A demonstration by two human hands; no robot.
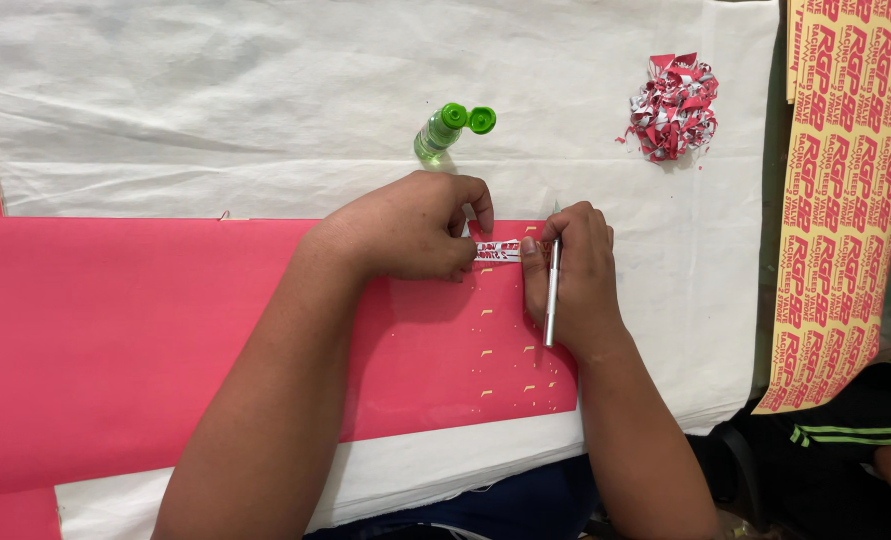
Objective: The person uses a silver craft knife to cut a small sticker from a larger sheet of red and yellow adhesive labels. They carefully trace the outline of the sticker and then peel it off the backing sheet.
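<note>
A long pink sheet [115,330] lies across a white cloth [265,100]. On its right end are small yellow cut marks in columns. My left hand [410,225] presses a small red and white sticker strip [497,251] against the pink sheet with curled fingers. My right hand [570,280] sits just right of the strip, gripping a thin silver craft knife [551,290] whose tip points up at the strip's right end.
A small clear bottle with an open green flip cap [450,128] lies on the cloth above my hands. A pile of red and white scraps [673,108] sits at the upper right. Yellow printed sheets [840,200] hang along the right edge. Another person's dark clothing [845,440] shows at the lower right.
</note>
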